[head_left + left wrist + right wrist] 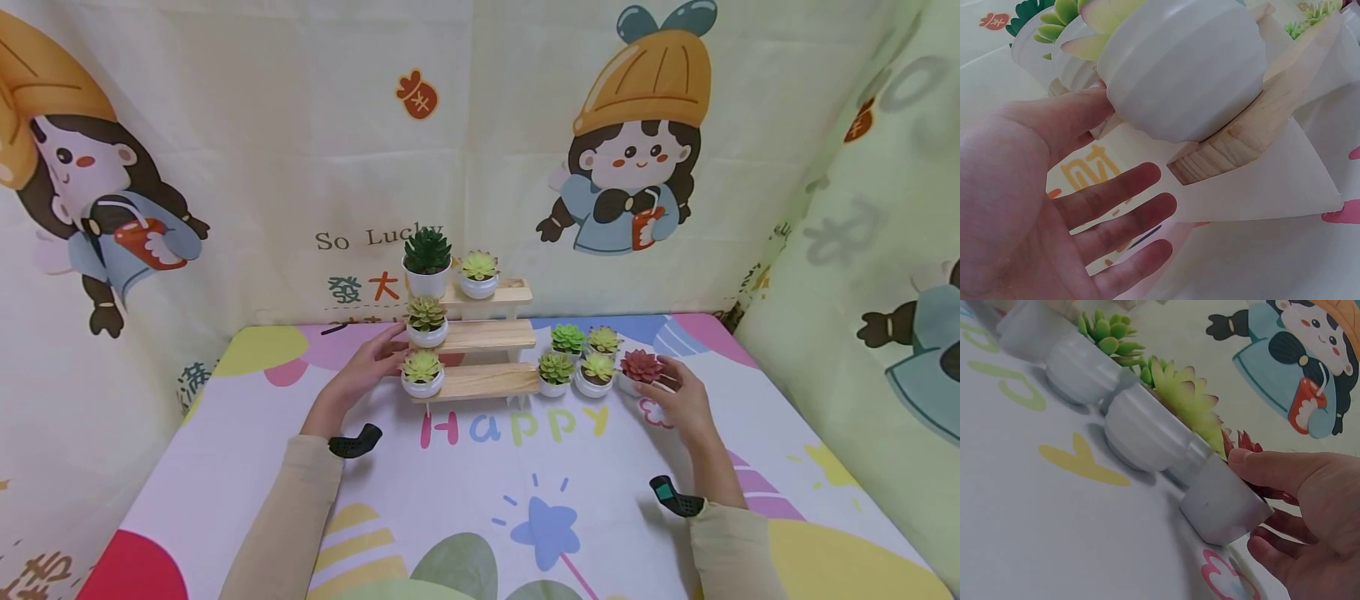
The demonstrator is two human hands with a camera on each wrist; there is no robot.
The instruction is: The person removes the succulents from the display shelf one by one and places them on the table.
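Observation:
A three-step wooden plant stand [486,335] carries potted succulents at its left end, one of them a pale green succulent [422,368] on the lowest step. My left hand [369,368] is beside that end, its thumb at the ribbed white pot [1185,69] and the other fingers extended below it, apart from the wood. On the right, my right hand [681,398] holds a red succulent [641,367] by its smooth white pot [1225,503], thumb at the near rim and fingers curled round the far side. That pot stands close to the neighbouring pots.
Several green potted succulents [555,371] cluster between the stand and the red one. A dark green succulent [427,252] and a light green one [479,267] top the stand. Behind hangs a printed cloth [487,183]; another printed cloth [480,483] covers the table.

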